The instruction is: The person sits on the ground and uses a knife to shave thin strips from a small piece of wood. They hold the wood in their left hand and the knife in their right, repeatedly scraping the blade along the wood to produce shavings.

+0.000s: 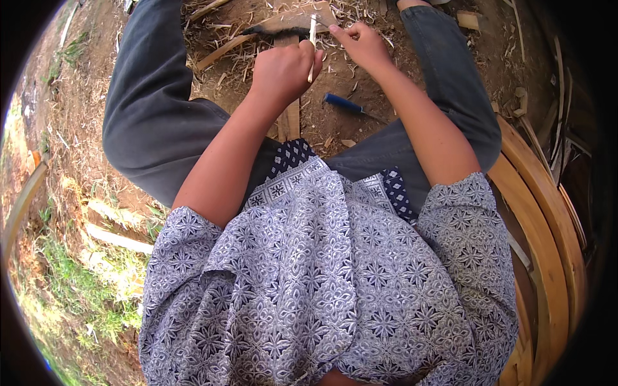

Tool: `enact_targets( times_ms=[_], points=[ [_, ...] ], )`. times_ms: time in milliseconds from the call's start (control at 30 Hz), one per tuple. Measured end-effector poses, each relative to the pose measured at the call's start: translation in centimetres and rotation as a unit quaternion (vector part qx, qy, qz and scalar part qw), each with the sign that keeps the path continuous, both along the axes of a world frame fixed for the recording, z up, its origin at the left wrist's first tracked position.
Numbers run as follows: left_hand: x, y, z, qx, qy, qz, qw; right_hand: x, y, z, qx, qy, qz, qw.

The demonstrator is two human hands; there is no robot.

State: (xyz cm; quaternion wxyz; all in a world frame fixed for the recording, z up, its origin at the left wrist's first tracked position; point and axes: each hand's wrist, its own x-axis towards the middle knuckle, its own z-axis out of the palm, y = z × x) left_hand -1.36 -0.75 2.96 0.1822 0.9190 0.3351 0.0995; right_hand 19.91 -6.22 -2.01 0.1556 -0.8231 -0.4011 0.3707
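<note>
My left hand (284, 72) is closed in a fist around a thin pale wooden stick (313, 38), which stands out above and below the fingers. To its right, my right hand (365, 46) pinches with thumb and forefinger close to the stick's upper end. A small thin thing seems to lie between those fingertips, too small to make out. Behind both hands lies a flat light board (296, 18), with a dark curved object (273, 31) along its lower edge. Below my right hand, on the ground, rests a tool with a blue handle (343, 102) and a thin metal shaft.
A narrow wooden slat (289, 122) runs along the ground between my legs. Wood shavings (222, 58) litter the soil. Long curved-looking timbers (537, 231) lie at my right, and a small wood block (468, 20) sits at the far right. Grass and wood scraps (119, 239) are at left.
</note>
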Motion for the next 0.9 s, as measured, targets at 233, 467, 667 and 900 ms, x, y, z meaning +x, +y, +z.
enact_targets(
  times_ms=[233, 467, 667, 900],
  points=[
    [0.1, -0.1, -0.4, 0.004, -0.014, -0.018, 1.0, -1.6, 0.1, -0.2, -0.072, -0.003, 0.003, 0.997],
    [-0.1, -0.4, -0.9, -0.006, 0.0, -0.023, 1.0, -1.6, 1.5, -0.4, -0.1, -0.048, 0.018, 0.994],
    [-0.2, -0.3, -0.6, -0.011, 0.009, -0.025, 1.0, -2.1, 2.6, -1.3, -0.097, -0.06, -0.011, 0.993],
    [-0.2, -0.2, -0.6, -0.007, 0.025, -0.02, 0.999, -1.2, 3.1, -2.9, -0.089, -0.037, -0.003, 0.995]
  ],
)
